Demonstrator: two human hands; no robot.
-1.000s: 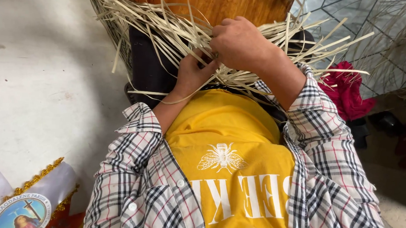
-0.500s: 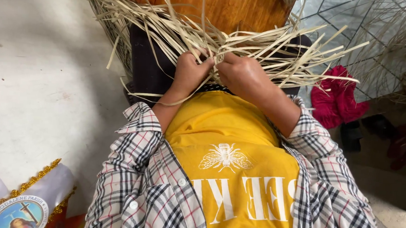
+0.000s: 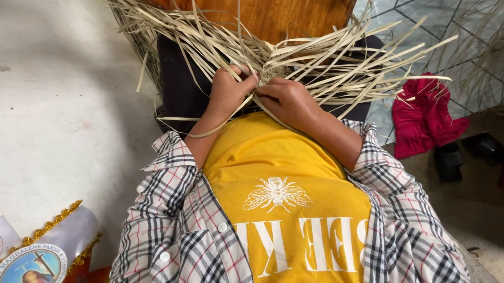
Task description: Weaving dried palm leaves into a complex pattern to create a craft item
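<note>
Where the pale straw strips [image 3: 304, 57] cross at the upper middle of the frame, a small woven knot sits against the person's lap, and both hands meet on it. From that knot the flat strips fan out to the upper left and upper right, loose and unbraided, lying over dark trousers [image 3: 177, 84] and in front of a brown wooden board [image 3: 260, 8] at the top edge. The left hand [image 3: 229, 90] is curled closed, its fingers wrapped around several strips just left of the knot, with one long strip trailing under the wrist. The right hand [image 3: 286, 100] touches it, knuckles up, fingers bent and pinching strips at the knot; how firmly the tips are pressed together is hidden beneath the hand. Both forearms rise from rolled plaid sleeves [image 3: 168, 171] and converge in a narrow V over the yellow shirt [image 3: 294, 208], wrists bent inward. The risk, as it looks, is that a pinched strip slips free and the tight crossing loosens, since many springy ends pull outward; a sharp bend could also crack a dry strip. Farther out, a red cloth [image 3: 425, 114] lies at the right on the tiled floor, and a gold-trimmed banner [image 3: 41, 245] shows at the lower left on the pale concrete.
</note>
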